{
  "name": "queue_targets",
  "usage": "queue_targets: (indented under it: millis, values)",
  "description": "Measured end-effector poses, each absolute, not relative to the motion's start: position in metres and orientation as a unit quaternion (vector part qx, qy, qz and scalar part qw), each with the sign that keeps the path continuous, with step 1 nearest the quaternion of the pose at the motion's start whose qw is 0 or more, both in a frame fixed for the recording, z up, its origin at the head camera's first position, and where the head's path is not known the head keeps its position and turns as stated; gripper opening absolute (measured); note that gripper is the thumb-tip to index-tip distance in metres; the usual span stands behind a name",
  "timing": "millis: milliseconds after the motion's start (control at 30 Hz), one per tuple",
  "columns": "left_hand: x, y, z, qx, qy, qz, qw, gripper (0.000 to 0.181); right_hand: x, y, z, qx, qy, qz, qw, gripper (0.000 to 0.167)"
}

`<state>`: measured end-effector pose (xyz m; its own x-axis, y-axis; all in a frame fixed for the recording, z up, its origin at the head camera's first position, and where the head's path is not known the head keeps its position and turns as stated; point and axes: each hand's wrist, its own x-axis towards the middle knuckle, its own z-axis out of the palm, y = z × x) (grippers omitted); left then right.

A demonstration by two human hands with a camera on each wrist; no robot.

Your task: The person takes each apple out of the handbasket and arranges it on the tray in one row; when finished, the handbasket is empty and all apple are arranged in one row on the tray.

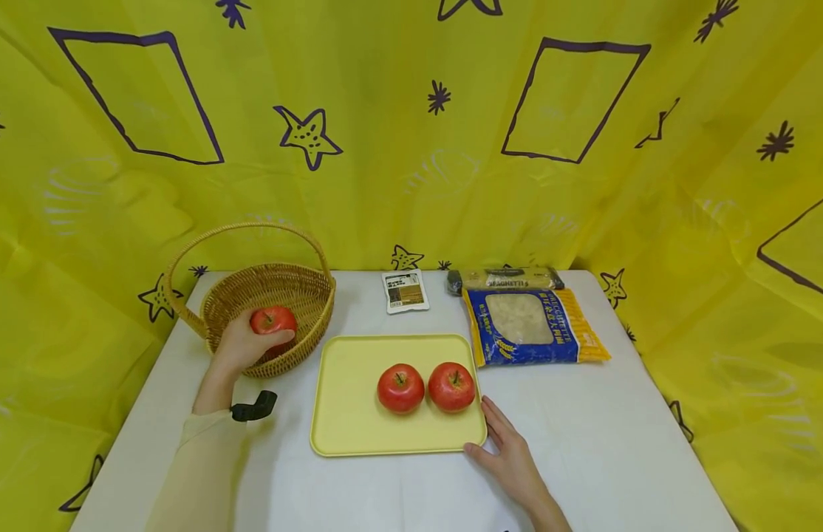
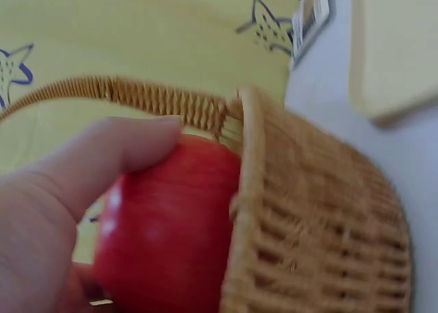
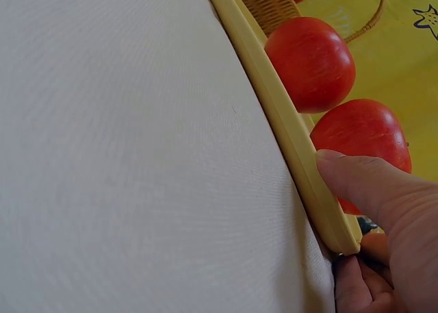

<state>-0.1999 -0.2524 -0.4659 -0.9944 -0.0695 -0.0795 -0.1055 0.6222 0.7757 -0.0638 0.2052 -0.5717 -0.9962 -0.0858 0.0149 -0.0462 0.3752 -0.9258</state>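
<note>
My left hand (image 1: 244,343) grips a red apple (image 1: 273,321) at the near side of a wicker basket (image 1: 315,336) with a tall handle. In the left wrist view the thumb lies over the apple (image 2: 171,224), close against the basket's rim (image 2: 248,162). My right hand (image 1: 507,454) holds the near right corner of a yellow tray (image 1: 345,436). The right wrist view has the thumb at the tray's rim (image 3: 301,162) and the other fingers curled by the corner. Two more red apples (image 1: 400,388) (image 1: 452,386) sit side by side on the tray's right half.
A blue-and-yellow pasta bag (image 1: 521,326) lies right of the tray, with a spaghetti pack (image 1: 511,278) behind it. A small white pouch (image 1: 405,291) lies behind the tray. Yellow patterned cloth (image 1: 371,207) hangs around the white table (image 1: 584,428).
</note>
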Motion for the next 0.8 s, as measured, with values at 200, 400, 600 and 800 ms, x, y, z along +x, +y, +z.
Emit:
queue_targets:
  millis: [200,400,600,800]
  values:
    - [-0.193,-0.235,-0.463,-0.036,0.881,0.469,-0.037,0.092,-0.063,0.206,-0.571,-0.036,0.832,-0.553,0.019,0.081]
    - [-0.185,-0.216,-0.455,-0.019,0.866,0.499,-0.025,0.095,-0.063,0.205,-0.572,-0.032,0.834,-0.551,0.021,0.082]
    - [-0.175,-0.198,-0.457,0.020,0.861,0.508,-0.022,0.094,-0.064,0.205,-0.572,-0.025,0.835,-0.550,0.026,0.082]
    - [-0.161,-0.180,-0.468,0.048,0.864,0.501,-0.028,0.093,-0.064,0.205,-0.571,-0.028,0.834,-0.550,0.028,0.082]
